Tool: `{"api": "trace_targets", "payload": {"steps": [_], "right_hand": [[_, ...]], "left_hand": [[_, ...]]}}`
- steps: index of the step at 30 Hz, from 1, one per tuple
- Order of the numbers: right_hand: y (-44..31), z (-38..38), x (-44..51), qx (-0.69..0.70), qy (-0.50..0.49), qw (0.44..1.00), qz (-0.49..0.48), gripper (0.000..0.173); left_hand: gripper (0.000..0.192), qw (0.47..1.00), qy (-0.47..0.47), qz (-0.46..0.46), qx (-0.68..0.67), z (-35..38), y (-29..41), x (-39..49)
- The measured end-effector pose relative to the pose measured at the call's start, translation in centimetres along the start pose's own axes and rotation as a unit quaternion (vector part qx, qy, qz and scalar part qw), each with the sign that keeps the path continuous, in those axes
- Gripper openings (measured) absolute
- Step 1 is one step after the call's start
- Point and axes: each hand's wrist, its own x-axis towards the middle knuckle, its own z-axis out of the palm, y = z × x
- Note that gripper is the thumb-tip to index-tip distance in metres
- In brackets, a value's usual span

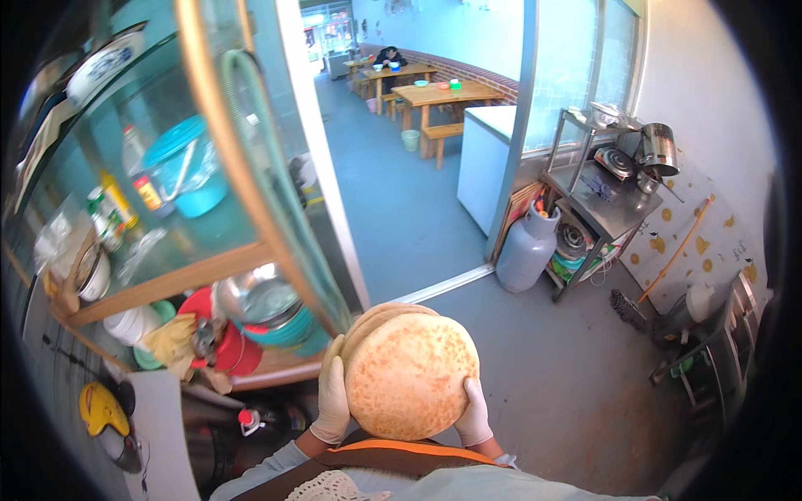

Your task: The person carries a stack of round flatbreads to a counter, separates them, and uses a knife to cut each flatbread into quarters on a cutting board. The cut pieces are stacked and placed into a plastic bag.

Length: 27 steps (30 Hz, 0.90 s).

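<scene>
Between my two gloved hands I carry a stack of round flatbreads [410,376], held close in front of my apron [401,452]. Brown toasted spots cover the front bread, and the edges of others show behind it. My left hand [333,394] presses along the stack's left side with the fingers pointing up. At the lower right edge, my right hand [473,410] grips with its thumb on the front face; its other fingers are hidden behind the bread. Both hands wear thin whitish gloves.
A wooden shelf unit [169,285] with tubs and bottles stands left. Ahead, a doorway sill [438,285] leads to wooden tables [445,94], where a person [390,57] sits. A gas cylinder [529,250], a steel rack [617,200] and a mop [673,250] are on the right.
</scene>
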Motion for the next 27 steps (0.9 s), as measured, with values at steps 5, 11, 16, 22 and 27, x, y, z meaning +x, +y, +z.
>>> {"api": "trace_targets", "payload": {"steps": [5, 11, 16, 22, 27], "right_hand": [[-6.2, -2.2, 12.6, -0.050, 0.018, 0.996, -0.067, 0.066], [-16.7, -0.4, 30.8, -0.070, 0.058, 0.995, -0.050, 0.064], [-20.2, 1.6, 46.2, -0.057, 0.050, 0.996, -0.037, 0.060], [-20.2, 3.2, 70.9, -0.076, 0.013, 0.997, 0.027, 0.054], [-20.2, 9.6, 94.2, -0.099, -0.098, 0.987, 0.080, 0.061]], "left_hand": [[0.056, 0.996, -0.040, -0.041, -0.071, 7.7, -6.4, 13.6], [0.055, 0.985, -0.033, -0.133, -0.108, 17.8, -8.7, 32.6], [0.059, 0.983, -0.013, -0.145, -0.109, 22.1, -10.6, 47.2], [0.056, 0.980, 0.043, -0.148, -0.129, 22.4, -17.9, 68.5], [0.049, 0.980, 0.148, -0.048, -0.128, 22.1, -16.8, 84.6]]}}
